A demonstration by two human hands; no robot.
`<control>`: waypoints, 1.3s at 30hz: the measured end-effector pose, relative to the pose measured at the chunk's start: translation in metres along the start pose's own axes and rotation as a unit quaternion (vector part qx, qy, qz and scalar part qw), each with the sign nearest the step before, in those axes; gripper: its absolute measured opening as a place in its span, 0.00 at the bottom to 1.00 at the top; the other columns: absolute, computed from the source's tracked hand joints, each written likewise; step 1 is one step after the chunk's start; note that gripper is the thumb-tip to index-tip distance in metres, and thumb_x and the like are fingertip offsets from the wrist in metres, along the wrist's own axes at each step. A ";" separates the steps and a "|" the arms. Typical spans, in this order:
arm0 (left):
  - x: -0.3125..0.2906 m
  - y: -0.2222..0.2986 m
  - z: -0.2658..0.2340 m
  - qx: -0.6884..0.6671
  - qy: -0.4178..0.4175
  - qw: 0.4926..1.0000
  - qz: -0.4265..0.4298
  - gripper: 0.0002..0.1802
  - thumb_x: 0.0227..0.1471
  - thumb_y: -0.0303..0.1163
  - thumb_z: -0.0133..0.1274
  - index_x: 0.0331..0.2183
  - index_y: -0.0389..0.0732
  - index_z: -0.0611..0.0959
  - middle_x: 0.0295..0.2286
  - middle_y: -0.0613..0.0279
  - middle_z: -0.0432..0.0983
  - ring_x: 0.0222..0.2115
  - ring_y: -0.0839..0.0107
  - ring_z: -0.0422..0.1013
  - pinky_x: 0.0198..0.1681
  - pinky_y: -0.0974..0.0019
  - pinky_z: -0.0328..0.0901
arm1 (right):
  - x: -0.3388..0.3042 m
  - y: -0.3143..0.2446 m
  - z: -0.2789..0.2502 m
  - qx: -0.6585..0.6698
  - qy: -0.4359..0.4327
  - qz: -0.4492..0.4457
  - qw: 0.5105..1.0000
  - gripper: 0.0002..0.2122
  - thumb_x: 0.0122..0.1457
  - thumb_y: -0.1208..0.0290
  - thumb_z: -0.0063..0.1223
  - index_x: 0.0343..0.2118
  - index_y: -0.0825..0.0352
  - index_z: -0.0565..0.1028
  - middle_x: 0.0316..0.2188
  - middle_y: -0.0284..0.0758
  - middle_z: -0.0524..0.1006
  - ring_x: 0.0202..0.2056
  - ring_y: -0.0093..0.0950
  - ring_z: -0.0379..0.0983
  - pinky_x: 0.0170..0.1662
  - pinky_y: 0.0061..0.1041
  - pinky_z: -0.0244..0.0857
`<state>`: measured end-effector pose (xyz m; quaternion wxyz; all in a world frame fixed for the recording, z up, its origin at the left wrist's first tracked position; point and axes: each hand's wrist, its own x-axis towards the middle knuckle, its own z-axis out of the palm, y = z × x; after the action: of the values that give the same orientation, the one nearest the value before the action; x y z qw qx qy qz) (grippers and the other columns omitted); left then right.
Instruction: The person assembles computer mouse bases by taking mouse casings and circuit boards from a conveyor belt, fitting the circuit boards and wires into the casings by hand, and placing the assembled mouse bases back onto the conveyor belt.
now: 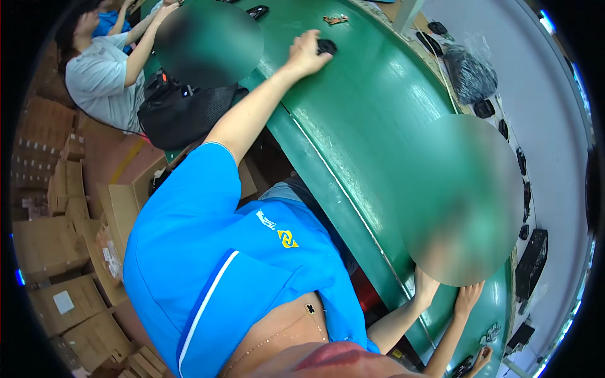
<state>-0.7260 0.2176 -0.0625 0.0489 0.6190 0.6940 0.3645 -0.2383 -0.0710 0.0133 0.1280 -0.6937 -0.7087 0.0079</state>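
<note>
My left arm stretches across the green work surface (353,126). At its end, my left hand (306,54) is closed round a small rounded black part (326,47), whose exact kind I cannot make out. A small copper-coloured piece (336,20) lies just beyond that hand. My right hand (426,283) is over the same surface at the lower right; a blurred patch covers its fingers and whatever is near them. Close beside it, a co-worker's hand (469,293) also reaches into the blurred patch.
Another person in a grey shirt (104,79) works at the upper left, near a black mesh bag (183,110). Cardboard boxes (50,246) are stacked along the left. A dark plastic bag (471,72) and several black parts line the far edge. Another co-worker's hand (483,359) shows at the bottom.
</note>
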 end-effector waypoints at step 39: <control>0.131 0.133 0.201 -0.062 -0.313 0.942 0.103 0.16 0.49 0.31 0.60 0.41 0.37 0.82 0.31 0.55 0.80 0.30 0.62 0.76 0.36 0.63 0.71 | 0.198 0.025 0.150 0.334 0.149 -0.015 0.931 0.33 0.54 0.70 0.67 0.64 0.64 0.66 0.55 0.40 0.70 0.51 0.35 0.69 0.56 0.34 0.65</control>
<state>-0.5424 0.4196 -0.0834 0.2637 0.7658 0.5521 0.1978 -0.2435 0.1506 -0.1032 0.4566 -0.5936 -0.6479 0.1392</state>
